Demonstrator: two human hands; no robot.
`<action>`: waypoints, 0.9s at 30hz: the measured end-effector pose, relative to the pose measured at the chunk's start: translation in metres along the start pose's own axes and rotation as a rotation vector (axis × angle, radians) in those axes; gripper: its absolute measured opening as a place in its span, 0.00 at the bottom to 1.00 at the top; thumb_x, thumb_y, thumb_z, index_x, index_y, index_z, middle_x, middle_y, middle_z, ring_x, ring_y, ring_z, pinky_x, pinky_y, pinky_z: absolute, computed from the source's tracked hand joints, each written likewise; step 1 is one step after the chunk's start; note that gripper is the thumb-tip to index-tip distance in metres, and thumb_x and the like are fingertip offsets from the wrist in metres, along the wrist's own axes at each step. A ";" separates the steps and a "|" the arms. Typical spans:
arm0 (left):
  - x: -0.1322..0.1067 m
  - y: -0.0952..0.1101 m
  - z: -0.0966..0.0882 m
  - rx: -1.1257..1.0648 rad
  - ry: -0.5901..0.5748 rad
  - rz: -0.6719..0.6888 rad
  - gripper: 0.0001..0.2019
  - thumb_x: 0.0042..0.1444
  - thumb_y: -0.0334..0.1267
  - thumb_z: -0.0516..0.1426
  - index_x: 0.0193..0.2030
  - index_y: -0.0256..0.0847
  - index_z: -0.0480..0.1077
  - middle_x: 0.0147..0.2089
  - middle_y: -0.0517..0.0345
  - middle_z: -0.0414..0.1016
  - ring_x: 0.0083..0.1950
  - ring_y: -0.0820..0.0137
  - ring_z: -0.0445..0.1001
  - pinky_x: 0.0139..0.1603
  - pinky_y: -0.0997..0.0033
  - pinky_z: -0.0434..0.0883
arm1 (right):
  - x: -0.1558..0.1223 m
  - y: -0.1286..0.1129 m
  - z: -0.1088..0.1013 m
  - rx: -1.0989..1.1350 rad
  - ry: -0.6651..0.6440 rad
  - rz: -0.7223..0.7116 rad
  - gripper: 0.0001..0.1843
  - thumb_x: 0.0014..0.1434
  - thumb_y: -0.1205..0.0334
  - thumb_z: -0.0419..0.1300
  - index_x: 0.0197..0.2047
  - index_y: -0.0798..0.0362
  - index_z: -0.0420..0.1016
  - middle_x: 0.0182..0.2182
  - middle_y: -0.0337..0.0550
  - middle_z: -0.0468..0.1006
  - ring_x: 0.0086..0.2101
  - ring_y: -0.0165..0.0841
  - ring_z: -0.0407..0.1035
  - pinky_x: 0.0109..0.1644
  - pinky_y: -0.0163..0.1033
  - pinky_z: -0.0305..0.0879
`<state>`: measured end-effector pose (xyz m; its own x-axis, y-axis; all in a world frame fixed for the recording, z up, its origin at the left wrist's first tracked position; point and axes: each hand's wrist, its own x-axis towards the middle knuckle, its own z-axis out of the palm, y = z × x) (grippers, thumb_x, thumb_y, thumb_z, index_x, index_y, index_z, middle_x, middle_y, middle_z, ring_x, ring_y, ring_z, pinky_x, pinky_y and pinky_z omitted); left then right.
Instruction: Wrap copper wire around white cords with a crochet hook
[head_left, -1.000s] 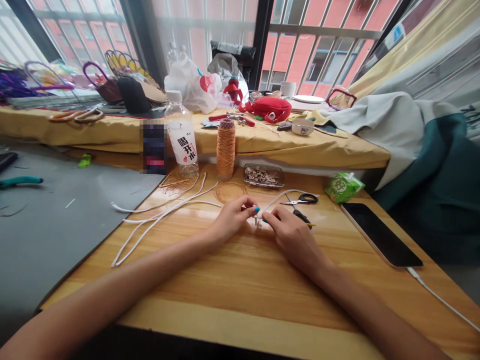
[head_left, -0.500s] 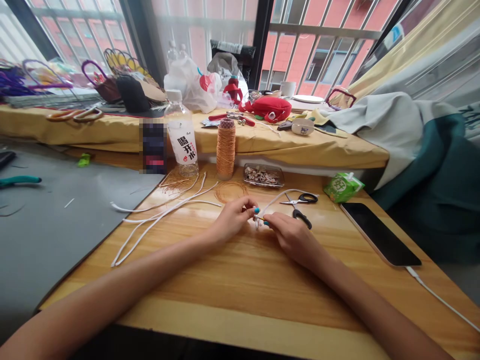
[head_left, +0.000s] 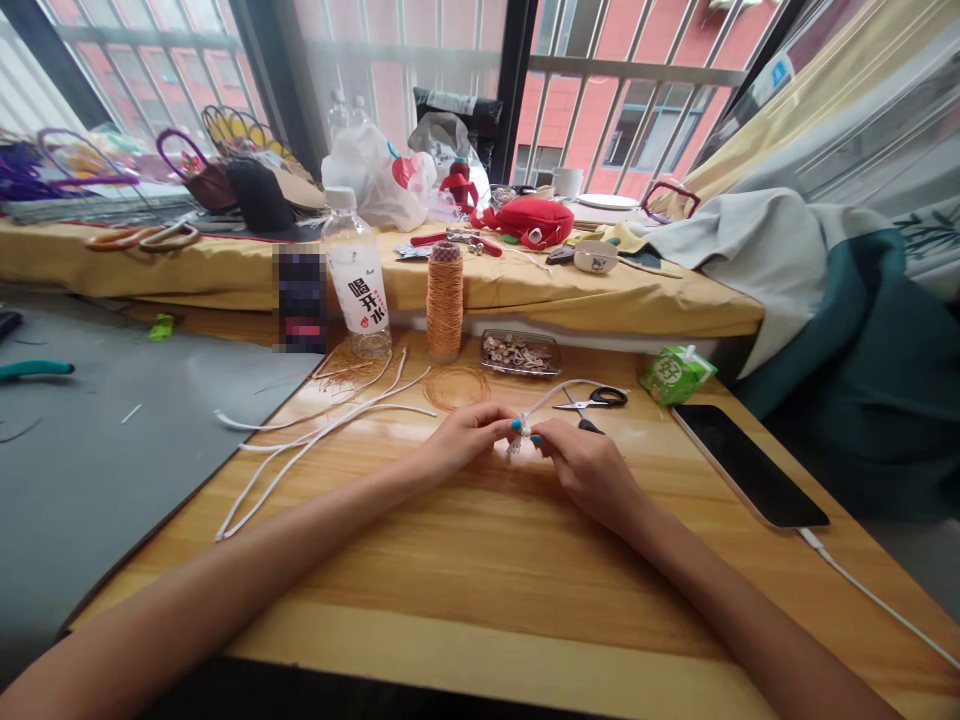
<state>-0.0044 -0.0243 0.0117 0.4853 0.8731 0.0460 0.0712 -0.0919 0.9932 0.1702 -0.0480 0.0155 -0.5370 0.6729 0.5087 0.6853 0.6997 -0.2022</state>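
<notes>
Over the middle of the table, my left hand (head_left: pixel 474 437) and my right hand (head_left: pixel 586 462) meet fingertip to fingertip. Both pinch a white cord (head_left: pixel 553 391), which bunches into a small looped cluster hanging below the fingers. Its free length curves up and right towards black-handled scissors (head_left: pixel 606 397), lying open by my right hand. Exactly how the cord is knotted is too small to make out. Behind the hands lies a loose coil of orange thread (head_left: pixel 455 388), with a cone of orange thread (head_left: pixel 445 305) standing beyond it.
Several loose white cords (head_left: pixel 315 440) lie left. A clear tray of small pieces (head_left: pixel 521 353), a water bottle (head_left: pixel 358 280) and a green drink pouch (head_left: pixel 676 374) line the back. On the right is a phone (head_left: pixel 750 465) with a cable. Pliers (head_left: pixel 457 240) rest on the cloth-covered ledge.
My fingertips have come closer together, and more of the white cluster shows beneath them. The thin yellowish bit at my right fingertips no longer shows. The view has shifted slightly.
</notes>
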 end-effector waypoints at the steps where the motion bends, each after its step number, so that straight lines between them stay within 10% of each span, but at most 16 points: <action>1: 0.000 -0.001 0.000 -0.003 0.000 -0.007 0.15 0.47 0.47 0.52 0.31 0.36 0.67 0.22 0.65 0.62 0.20 0.81 0.54 0.20 0.80 0.52 | 0.000 -0.001 0.000 0.002 -0.006 0.019 0.11 0.55 0.72 0.44 0.33 0.55 0.67 0.25 0.42 0.72 0.25 0.29 0.64 0.28 0.32 0.58; 10: 0.003 -0.004 -0.002 -0.094 0.151 -0.011 0.15 0.45 0.48 0.54 0.26 0.36 0.60 0.21 0.66 0.61 0.17 0.82 0.52 0.18 0.80 0.50 | 0.008 0.005 -0.020 0.101 -0.052 0.278 0.10 0.56 0.60 0.49 0.34 0.54 0.69 0.26 0.43 0.73 0.26 0.30 0.64 0.28 0.34 0.57; 16: -0.003 -0.002 -0.001 -0.002 0.115 0.012 0.15 0.47 0.48 0.53 0.25 0.37 0.59 0.16 0.69 0.54 0.17 0.82 0.51 0.18 0.81 0.48 | 0.018 -0.011 -0.028 0.747 -0.113 0.716 0.17 0.50 0.51 0.54 0.36 0.56 0.69 0.23 0.37 0.69 0.15 0.20 0.48 0.16 0.30 0.45; 27: -0.002 -0.003 0.001 0.024 -0.046 -0.016 0.16 0.52 0.49 0.48 0.28 0.36 0.62 0.19 0.66 0.60 0.15 0.82 0.55 0.16 0.80 0.52 | 0.015 -0.020 -0.019 0.845 -0.129 0.726 0.13 0.51 0.55 0.54 0.26 0.56 0.67 0.17 0.33 0.63 0.14 0.20 0.49 0.16 0.28 0.45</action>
<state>-0.0045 -0.0265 0.0086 0.5237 0.8515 0.0242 0.0997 -0.0895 0.9910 0.1577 -0.0566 0.0433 -0.2266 0.9731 -0.0408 0.3289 0.0370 -0.9436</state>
